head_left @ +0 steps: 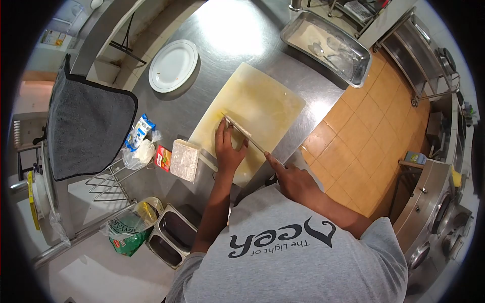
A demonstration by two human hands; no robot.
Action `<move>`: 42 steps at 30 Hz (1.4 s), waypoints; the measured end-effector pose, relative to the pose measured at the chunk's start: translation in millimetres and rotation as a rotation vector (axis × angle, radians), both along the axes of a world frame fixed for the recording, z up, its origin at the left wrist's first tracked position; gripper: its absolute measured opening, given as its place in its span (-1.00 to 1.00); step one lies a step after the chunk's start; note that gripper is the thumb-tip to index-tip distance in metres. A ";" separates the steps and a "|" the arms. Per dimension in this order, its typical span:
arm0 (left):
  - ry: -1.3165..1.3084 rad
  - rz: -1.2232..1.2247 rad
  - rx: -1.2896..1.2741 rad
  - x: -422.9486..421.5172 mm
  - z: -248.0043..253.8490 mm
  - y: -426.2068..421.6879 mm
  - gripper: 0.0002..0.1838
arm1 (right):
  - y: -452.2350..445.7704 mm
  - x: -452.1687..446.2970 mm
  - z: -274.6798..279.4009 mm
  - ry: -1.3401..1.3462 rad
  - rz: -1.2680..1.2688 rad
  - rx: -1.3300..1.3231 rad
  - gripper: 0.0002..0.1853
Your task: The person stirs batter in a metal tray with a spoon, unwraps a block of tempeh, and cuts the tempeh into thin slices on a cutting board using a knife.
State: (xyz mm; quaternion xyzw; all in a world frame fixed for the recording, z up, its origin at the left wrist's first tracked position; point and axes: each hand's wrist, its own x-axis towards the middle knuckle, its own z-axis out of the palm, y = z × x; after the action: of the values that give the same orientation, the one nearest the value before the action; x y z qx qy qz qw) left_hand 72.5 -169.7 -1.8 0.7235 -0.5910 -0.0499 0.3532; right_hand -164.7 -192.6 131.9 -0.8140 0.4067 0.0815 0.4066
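Note:
A pale cutting board (260, 103) lies at an angle on the steel table (222, 55). My right hand (293, 179) is closed round the handle of a knife (248, 135), with the index finger stretched toward the blade. The blade reaches up and left over the board. Beside its far end, my left hand (230, 146) rests on the board, fingertips close to the blade and thumb apart. Something small and yellowish shows near the blade tip; whether my left fingers hold a piece of it is hidden.
A white plate (173, 66) sits at the upper left. Left of the board are a whitish block (185, 160), a red packet (163, 158) and a blue packet (140, 132). A metal tray (328, 48) with spoons stands upper right; dark-filled containers (177, 230) are lower left.

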 end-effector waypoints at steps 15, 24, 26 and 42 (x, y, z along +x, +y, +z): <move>0.040 0.014 0.039 -0.5 4.0 1.3 -0.37 | -10.8 3.1 -6.8 0.003 0.034 0.033 -0.18; 0.073 0.005 0.066 -0.8 7.4 1.7 -0.34 | -17.2 3.2 -9.5 -0.038 0.044 0.050 -0.18; 0.062 -0.001 0.056 -0.3 5.9 1.6 -0.33 | -17.0 2.7 -12.7 -0.062 0.041 0.030 -0.18; -0.012 -0.006 0.015 0.2 1.9 0.3 -0.35 | -23.1 7.4 -41.3 -0.238 0.046 -0.021 -0.19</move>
State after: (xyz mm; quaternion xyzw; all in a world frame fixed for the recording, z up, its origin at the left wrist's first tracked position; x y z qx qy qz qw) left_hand 72.7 -169.4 0.1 0.7247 -0.5950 -0.0510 0.3438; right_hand -157.3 -215.7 90.6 -0.8313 0.3378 -0.0105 0.4413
